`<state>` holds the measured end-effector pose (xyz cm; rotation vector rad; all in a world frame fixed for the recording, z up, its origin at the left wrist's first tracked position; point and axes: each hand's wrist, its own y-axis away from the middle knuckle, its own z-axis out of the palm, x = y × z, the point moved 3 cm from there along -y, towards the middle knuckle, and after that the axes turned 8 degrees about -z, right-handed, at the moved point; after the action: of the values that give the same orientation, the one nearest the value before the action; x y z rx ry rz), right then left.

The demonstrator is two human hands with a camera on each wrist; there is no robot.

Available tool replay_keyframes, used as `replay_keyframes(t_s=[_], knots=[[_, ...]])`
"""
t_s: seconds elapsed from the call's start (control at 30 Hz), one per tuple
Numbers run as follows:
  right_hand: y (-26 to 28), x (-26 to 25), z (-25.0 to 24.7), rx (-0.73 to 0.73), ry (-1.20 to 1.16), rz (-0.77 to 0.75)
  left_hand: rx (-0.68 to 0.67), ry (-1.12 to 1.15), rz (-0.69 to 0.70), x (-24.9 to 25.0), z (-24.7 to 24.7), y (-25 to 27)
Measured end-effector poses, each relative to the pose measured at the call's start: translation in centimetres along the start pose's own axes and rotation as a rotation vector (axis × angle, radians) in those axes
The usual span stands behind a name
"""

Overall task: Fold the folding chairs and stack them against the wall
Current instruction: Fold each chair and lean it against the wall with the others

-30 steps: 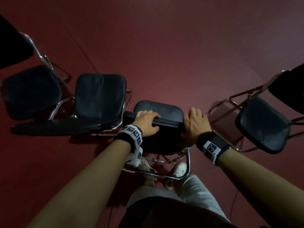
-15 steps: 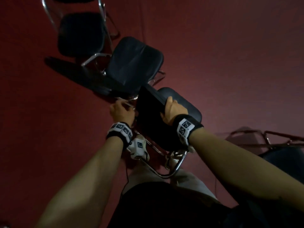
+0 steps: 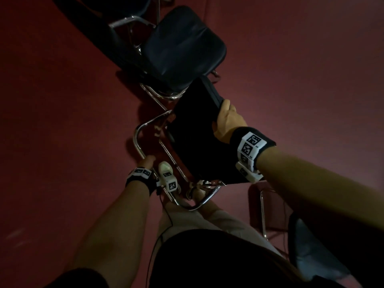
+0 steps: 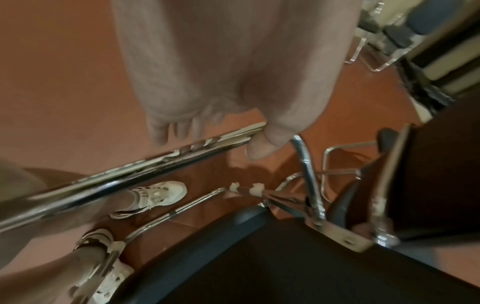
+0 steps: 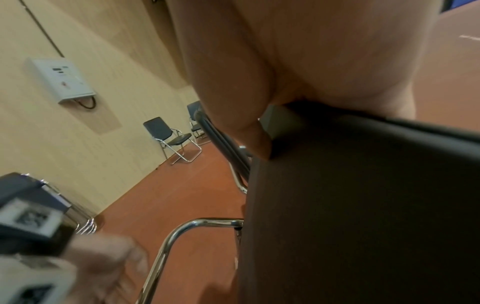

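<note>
I hold a black padded folding chair (image 3: 199,138) with a chrome frame (image 3: 138,142), tilted on edge in front of my legs. My right hand (image 3: 226,116) grips the upper edge of its dark pad (image 5: 363,205), thumb on the near face. My left hand (image 3: 148,162) curls round the chrome tube (image 4: 116,181) on the chair's left side; in the left wrist view its fingers (image 4: 166,131) and thumb wrap that tube. The seat looks swung close to the back, but how far it is folded is hard to tell.
An open chair (image 3: 182,48) stands just beyond the held one, another (image 3: 311,258) at my lower right. In the right wrist view an open chair (image 5: 171,137) stands by the beige wall (image 5: 78,144), under a white box (image 5: 61,79). My shoes (image 4: 153,195) are below the frame on the red floor (image 3: 62,121).
My left hand left the top of the backrest and took the chrome side tube. The chair has been tipped and turned on edge, with my right hand still on the pad's edge.
</note>
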<state>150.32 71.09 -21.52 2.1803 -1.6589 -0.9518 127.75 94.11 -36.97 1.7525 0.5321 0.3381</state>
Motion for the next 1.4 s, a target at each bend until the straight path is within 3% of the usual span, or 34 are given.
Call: replay_keyframes(t_s=[0.1,0.23,0.37,0.43,0.6,0.73,0.8,0.97,1.13,1.27,1.4], knots=[[-0.3,0.0,-0.4,-0.018,0.003,-0.012,-0.030,0.081,-0.047,-0.4,1.3,2.9],[-0.4,0.2,-1.2,-0.028,-0.006,-0.016,-0.046,-0.061,0.040,-0.8,2.1,4.1],[-0.5,0.5,-1.9,-0.076,-0.045,-0.095,0.113,-0.216,0.119,-0.5,-0.1,1.6],[-0.5,0.9,-2.1,-0.085,-0.085,-0.109,0.010,-0.116,0.104,-0.9,-0.3,1.7],[0.5,2.0,-2.4,-0.194,-0.212,0.025,-0.159,0.027,0.043,-3.0,0.8,4.1],[1.8,0.5,-3.4,-0.222,-0.216,-0.045,-0.228,0.106,0.055,-3.5,0.8,0.2],[2.8,-0.2,-2.9,-0.214,-0.195,-0.064,-0.278,0.064,0.070,-3.1,1.0,2.7],[5.6,-2.5,-0.4,-0.167,-0.168,-0.102,-0.186,-0.067,0.176,-2.5,1.3,9.4],[7.6,-4.5,2.8,-0.212,-0.201,-0.126,-0.243,-0.009,0.150,-3.4,1.0,16.5],[8.7,-7.7,3.8,-0.173,0.074,-0.216,-0.209,-0.050,0.199,-3.0,-0.9,18.5],[10.0,-11.0,5.6,-0.333,0.053,-0.288,-0.246,-0.016,0.255,-2.1,-2.2,19.6]])
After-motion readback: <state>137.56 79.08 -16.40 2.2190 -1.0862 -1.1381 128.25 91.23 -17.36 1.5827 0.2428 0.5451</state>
